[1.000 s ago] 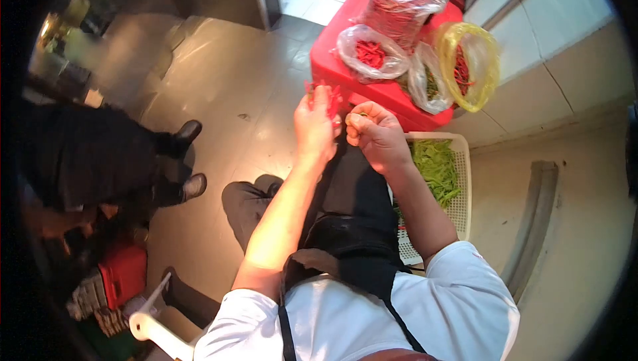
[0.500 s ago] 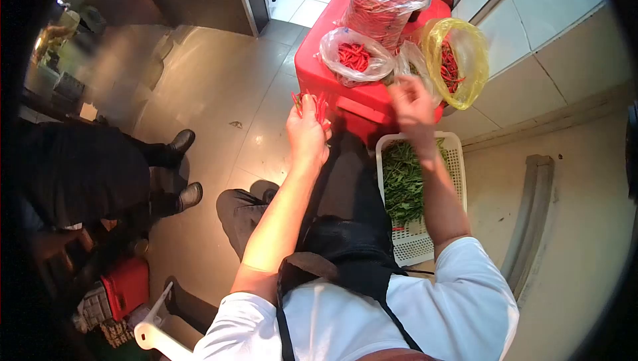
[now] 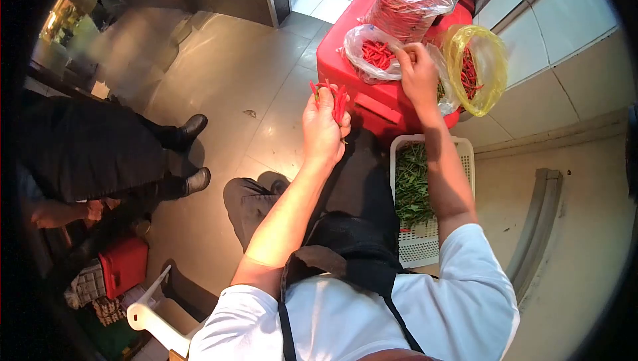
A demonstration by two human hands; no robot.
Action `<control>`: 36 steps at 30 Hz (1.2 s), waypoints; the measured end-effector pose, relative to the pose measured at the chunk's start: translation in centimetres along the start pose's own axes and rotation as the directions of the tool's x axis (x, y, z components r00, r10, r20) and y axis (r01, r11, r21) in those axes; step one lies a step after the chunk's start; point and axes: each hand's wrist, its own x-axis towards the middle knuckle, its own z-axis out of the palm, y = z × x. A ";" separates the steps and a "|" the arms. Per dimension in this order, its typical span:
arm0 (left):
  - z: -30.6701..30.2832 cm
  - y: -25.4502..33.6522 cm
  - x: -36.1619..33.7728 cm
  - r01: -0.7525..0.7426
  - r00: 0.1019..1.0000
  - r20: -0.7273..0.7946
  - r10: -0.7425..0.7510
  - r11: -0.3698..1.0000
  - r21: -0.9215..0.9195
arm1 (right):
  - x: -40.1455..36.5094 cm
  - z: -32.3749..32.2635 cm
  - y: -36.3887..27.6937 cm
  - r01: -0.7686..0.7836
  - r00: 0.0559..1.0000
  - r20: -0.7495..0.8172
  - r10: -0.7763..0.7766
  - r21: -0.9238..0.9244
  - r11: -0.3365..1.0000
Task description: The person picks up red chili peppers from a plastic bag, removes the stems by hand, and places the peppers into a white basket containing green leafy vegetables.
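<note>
My left hand (image 3: 323, 128) is closed round a bunch of red chili peppers (image 3: 339, 100), their tips sticking out above the thumb. To its right, my right hand (image 3: 420, 80) is over the red box with its fingers bent in a pinch; whatever lies between them, if anything, is too small to make out. Its fingertips are at the right rim of a clear plastic bag (image 3: 357, 36) of red chilies (image 3: 377, 54). A yellow plastic bag (image 3: 495, 88) with more chilies stands to the right of that hand. Partly behind my wrist is another clear bag (image 3: 449, 98) with greenish contents.
The bags stand on a red box (image 3: 332, 48), with a large tied bag of chilies (image 3: 411, 8) behind. Below, a white basket (image 3: 468, 155) holds green leaves and stems (image 3: 413, 185). Another person (image 3: 100, 148) in dark clothes is at the left. A tiled wall (image 3: 571, 28) borders the right.
My right hand has moved up and left, from beside the greenish bag to the rim of the clear chili bag. My left hand keeps its chilies. The whole view has shifted slightly.
</note>
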 end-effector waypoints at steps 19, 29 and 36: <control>-2.5 0.1 -0.2 0.095 0.990 0.104 -0.096 0.995 0.019 | -7.4 -0.4 -12.5 -0.380 0.754 0.657 -0.014 0.454 0.806; -3.1 -0.7 0.1 0.282 0.958 0.019 -0.286 0.930 -0.235 | -8.2 -0.6 -11.7 -0.002 0.998 0.053 -0.017 0.338 0.941; -1.6 -1.9 -1.0 0.131 0.991 -0.023 -0.135 0.984 -0.118 | -12.1 2.8 -9.7 0.456 0.890 -0.030 -0.455 0.048 0.889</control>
